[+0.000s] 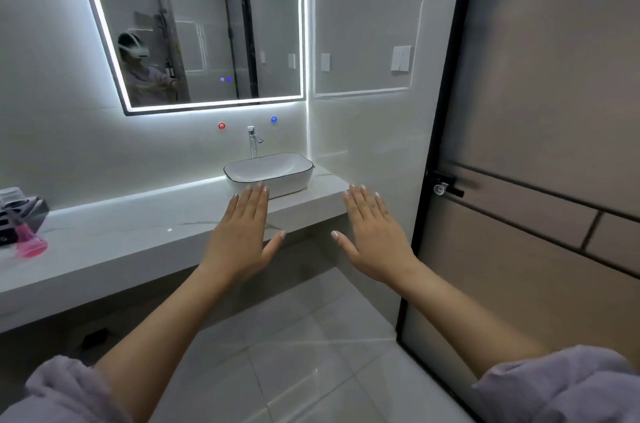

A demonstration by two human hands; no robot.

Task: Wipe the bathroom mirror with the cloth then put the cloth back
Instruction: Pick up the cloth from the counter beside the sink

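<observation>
Both hands are stretched out in front of the person, palms down. The left hand (242, 235) and the right hand (372, 235) lie side by side with a gap between them, fingers straight and close together, thumbs spread toward each other, and neither holds anything. The mirror (207, 27) hangs on the wall up at about 11 o'clock from the hands, with a bright strip of light round its edge. Straight below it, at 12 o'clock from the left hand, a white basin (270, 173) stands on the pale worktop (121, 232) with a tap (252, 140) behind it. A red dot (221, 125) and a blue dot (274, 119) sit on the wall on either side of the tap. The left fingertips line up with the front of the basin; whether they touch it I cannot tell. Far off at 9 o'clock, a pink bottle (29, 242) stands at the worktop's end beside a dark box (24, 208). At 3 o'clock is a door (554, 145) with a black handle (446, 185). Pale lilac sleeves (62, 391) are pushed up both forearms above the tiled floor (294, 353).
</observation>
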